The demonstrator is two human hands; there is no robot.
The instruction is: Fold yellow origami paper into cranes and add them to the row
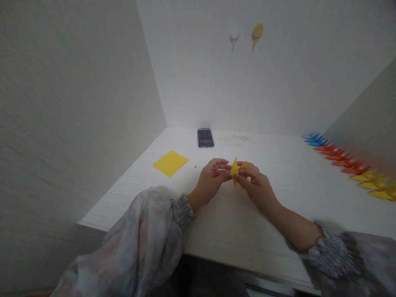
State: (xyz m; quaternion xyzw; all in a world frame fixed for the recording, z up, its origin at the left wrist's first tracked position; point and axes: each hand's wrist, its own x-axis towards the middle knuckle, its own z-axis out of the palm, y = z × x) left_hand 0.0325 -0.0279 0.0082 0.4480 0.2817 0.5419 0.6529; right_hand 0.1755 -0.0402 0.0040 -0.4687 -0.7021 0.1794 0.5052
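Observation:
A partly folded yellow origami piece (pixel 234 168) with pointed tips is held above the white table, between both hands. My left hand (pixel 213 175) has its fingers closed at the left side of the paper, pinching its edge. From the right, my right hand (pixel 255 179) grips the same piece with thumb and fingers, covering part of it. To the left of my hands lies a flat yellow paper square (pixel 170 163).
Folded paper cranes in blue (pixel 315 139), orange (pixel 342 157) and yellow (pixel 374 184) line the table's right side. A phone (pixel 206 137) rests near the back wall. A tiny orange scrap (pixel 195 166) lies by the square. Two hooks (pixel 257 31) are on the wall.

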